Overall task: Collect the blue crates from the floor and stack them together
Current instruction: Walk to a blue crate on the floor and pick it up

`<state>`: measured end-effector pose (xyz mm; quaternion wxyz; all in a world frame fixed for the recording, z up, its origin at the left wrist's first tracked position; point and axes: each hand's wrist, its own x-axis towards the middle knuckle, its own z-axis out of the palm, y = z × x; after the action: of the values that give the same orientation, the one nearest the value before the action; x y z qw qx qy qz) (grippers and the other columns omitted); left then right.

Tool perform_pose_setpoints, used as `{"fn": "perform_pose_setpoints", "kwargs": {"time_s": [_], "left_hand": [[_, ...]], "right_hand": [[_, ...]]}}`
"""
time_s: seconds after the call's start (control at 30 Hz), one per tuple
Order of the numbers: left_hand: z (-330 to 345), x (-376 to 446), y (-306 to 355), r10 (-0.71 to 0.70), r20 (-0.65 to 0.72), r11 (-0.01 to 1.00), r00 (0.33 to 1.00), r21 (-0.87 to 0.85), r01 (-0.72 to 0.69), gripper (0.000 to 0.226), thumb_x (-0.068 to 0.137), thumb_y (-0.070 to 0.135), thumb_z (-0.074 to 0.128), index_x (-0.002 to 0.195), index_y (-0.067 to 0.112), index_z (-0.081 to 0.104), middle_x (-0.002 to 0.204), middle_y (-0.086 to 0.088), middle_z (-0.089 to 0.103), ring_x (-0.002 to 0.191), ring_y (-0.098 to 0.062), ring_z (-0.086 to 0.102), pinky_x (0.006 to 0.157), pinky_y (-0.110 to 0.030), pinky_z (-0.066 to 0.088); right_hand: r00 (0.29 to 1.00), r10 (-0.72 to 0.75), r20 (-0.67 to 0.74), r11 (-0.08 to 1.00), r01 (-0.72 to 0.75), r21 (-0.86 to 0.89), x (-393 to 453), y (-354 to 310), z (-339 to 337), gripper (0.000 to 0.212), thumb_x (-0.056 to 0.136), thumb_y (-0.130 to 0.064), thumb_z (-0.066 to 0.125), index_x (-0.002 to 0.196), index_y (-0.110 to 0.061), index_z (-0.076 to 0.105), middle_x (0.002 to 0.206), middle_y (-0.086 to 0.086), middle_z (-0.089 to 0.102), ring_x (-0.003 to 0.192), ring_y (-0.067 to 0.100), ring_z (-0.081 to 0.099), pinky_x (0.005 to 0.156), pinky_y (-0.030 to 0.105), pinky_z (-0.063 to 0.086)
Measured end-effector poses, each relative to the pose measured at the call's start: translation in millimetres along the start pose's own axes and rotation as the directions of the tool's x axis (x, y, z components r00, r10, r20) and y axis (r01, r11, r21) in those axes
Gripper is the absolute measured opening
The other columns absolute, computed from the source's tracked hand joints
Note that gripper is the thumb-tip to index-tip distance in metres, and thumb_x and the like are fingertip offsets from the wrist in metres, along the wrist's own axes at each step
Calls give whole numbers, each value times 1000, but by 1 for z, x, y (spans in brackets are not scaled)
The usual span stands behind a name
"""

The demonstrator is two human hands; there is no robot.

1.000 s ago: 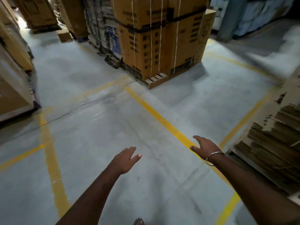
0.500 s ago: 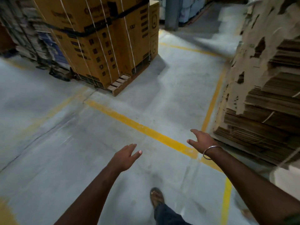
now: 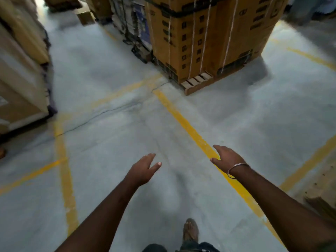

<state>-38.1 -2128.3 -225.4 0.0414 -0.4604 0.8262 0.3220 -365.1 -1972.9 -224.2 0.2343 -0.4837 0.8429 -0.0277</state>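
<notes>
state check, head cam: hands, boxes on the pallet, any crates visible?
left hand: open, empty
right hand: open, empty, bangle on wrist
strapped cardboard boxes: stacked on wooden pallet, upright
blue crates: none in view

We're over a grey concrete floor [image 3: 109,84] crossed by yellow painted lines [image 3: 183,120], a thin crack [image 3: 101,113] running left. Ahead, strapped cardboard boxes [image 3: 209,33] sit on a wooden pallet [image 3: 198,84]; pale cartons [image 3: 20,73] stand at left.
</notes>
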Motion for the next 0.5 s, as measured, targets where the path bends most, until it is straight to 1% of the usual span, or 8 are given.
{"fn": "perform_pose_setpoints", "kwargs": {"time_s": [0.1,0.2,0.3,0.37,0.5], "left_hand": [[-19,-30,-59,-151,-101,986,983,-80,143,70,96,62,42,154,24,32,161,1,30,149,-13,23,121,-33,20],[-27,-77,-116,-309,-185,942,933,-192,274,73,94,67,40,154,27,31,163,4,26,150,-11,20,122,-34,19],[-27,-133,-173,-471,-220,865,854,-303,399,74,93,68,39,155,29,30,163,5,23,151,-10,17,122,-34,17],[-26,-170,-213,-566,-217,801,795,-372,469,74,93,68,39,155,28,29,164,5,21,151,-11,16,122,-33,14],[-30,-236,-287,-702,-208,688,681,-444,573,75,94,66,39,155,25,30,164,0,22,151,-13,19,122,-33,15]], "right_hand": [[984,-164,64,985,167,-36,40,-69,14,69,88,-48,58,146,-20,36,142,13,48,129,32,47,104,44,42],[930,-324,176,934,344,-100,67,-153,41,73,86,-51,57,147,-19,35,146,12,45,132,30,45,106,42,40],[848,-448,283,858,497,-131,73,-246,73,76,83,-54,54,148,-20,34,148,10,43,134,29,43,108,42,39],[785,-521,334,794,590,-146,67,-308,97,73,85,-52,56,147,-20,35,148,10,43,134,29,42,109,42,38],[661,-635,401,663,732,-157,44,-423,146,70,87,-48,58,147,-20,35,148,9,43,133,30,43,108,42,39]]}}
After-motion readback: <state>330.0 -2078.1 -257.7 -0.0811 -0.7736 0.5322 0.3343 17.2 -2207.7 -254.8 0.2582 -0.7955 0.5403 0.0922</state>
